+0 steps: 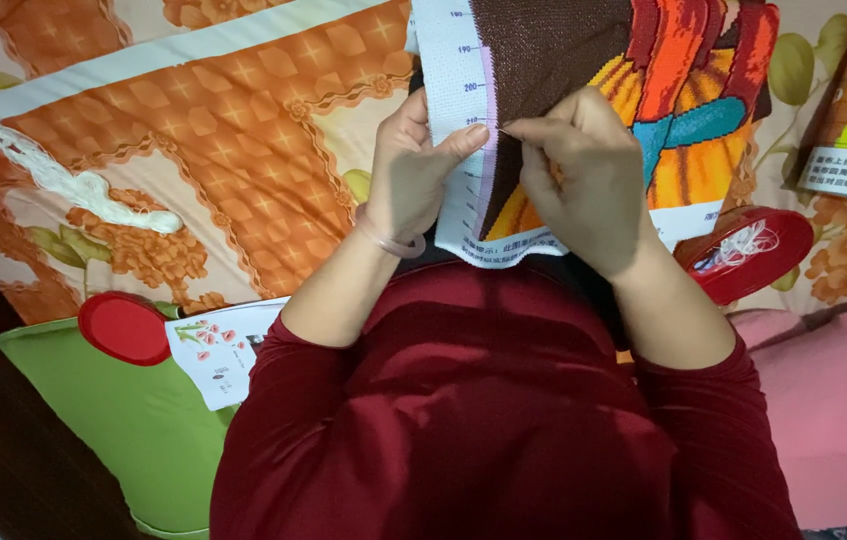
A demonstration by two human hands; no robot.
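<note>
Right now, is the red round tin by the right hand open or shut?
Open: the red tin shows white thread lying inside, no lid on it.

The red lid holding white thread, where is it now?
In the head view, the red lid lies on the orange bedspread, beside the right hand, below the cross-stitch cloth.

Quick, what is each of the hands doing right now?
Left hand: closed, gripping the edge of the cross-stitch cloth.
Right hand: fingers pinched shut over the cloth, probably on a needle, too small to tell.
</note>
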